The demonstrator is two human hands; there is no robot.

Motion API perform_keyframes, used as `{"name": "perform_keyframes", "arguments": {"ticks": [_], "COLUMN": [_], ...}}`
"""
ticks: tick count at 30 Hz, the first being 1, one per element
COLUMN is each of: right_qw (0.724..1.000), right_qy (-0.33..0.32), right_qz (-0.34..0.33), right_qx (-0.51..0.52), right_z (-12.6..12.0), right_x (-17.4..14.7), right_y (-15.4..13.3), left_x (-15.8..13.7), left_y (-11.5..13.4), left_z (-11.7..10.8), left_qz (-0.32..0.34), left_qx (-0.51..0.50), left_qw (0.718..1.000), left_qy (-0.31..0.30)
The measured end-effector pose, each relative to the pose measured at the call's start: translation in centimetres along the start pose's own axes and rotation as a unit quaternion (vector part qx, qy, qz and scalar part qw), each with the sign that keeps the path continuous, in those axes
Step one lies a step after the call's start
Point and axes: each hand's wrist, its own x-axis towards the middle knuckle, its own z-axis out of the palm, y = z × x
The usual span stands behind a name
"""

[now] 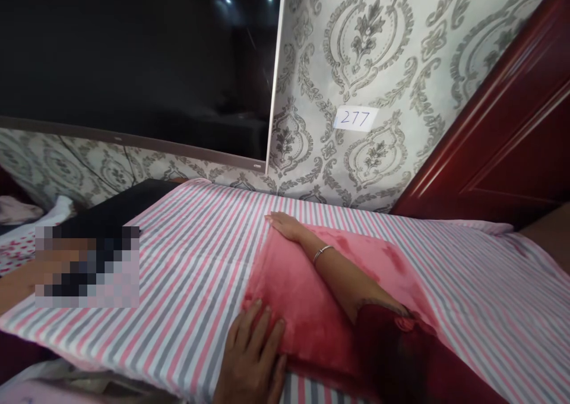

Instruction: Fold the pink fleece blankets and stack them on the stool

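Note:
A pinkish-red plush cloth [307,285] lies as a flat, folded-looking rectangle on a striped sheet [191,273]. My left hand [253,350] rests palm down on its near left corner, fingers spread and touching the pile. Across the cloth reaches my right arm, with a thin bracelet at the wrist. My right hand [285,224] lies flat over the far left corner, fingers stretched out. Neither hand grips the cloth. Darker brushed patches show in the pile towards the right side. Part of the cloth is hidden under my right forearm and dark red sleeve.
A large dark television [133,53] hangs over the back left. Patterned wallpaper carries a paper label [355,118] reading 277. A glossy red-brown wooden panel [499,125] stands at right. At left lies a black surface [129,205]; a pixelated patch hides something beside bare skin.

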Motion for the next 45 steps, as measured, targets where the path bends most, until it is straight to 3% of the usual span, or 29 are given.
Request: {"name": "perform_keyframes", "arguments": {"ticks": [7,11,14,20,25,31,35,39,42,45], "right_qw": [0.999,0.995,0.99,0.993,0.995,0.995,0.989,0.98,0.969,0.955], "right_qy": [0.039,0.095,0.113,0.051,0.05,0.059,0.098,0.128,0.165,0.198], "right_qz": [0.017,-0.017,-0.065,-0.08,-0.048,-0.015,0.033,0.118,0.186,0.21], "right_qx": [-0.011,-0.037,-0.048,-0.07,-0.068,-0.075,-0.109,-0.095,0.007,0.076], "right_z": [-1.2,-2.8,-3.5,-3.1,-2.5,-2.2,-3.0,-3.9,-3.7,-3.3], "right_x": [-1.2,-3.4,-7.9,-21.2,-27.1,-27.1,-26.1,-24.9,-24.3,-24.1], "right_y": [-1.8,-2.7,-2.5,-1.7,-0.6,1.5,4.9,9.5,12.6,14.5], "left_x": [0.3,0.6,0.8,1.0,3.6,7.5,6.7,5.8,5.9,6.2], "left_y": [0.3,0.0,-0.3,-1.0,1.8,6.7,6.9,6.4,6.4,6.6], "left_z": [0.1,-0.8,-1.0,-1.2,-1.9,2.2,4.8,5.2,4.8,4.6], "left_qz": [-0.012,0.01,0.022,0.055,0.055,0.129,0.148,0.154,0.15,0.154], "left_qx": [-0.011,0.016,0.03,0.037,0.009,0.01,0.058,0.066,0.065,0.068], "left_qw": [0.999,1.0,0.999,0.998,0.998,0.986,0.981,0.981,0.98,0.978], "left_qy": [0.039,0.0,-0.01,-0.002,0.019,-0.104,-0.107,-0.1,-0.112,-0.123]}}
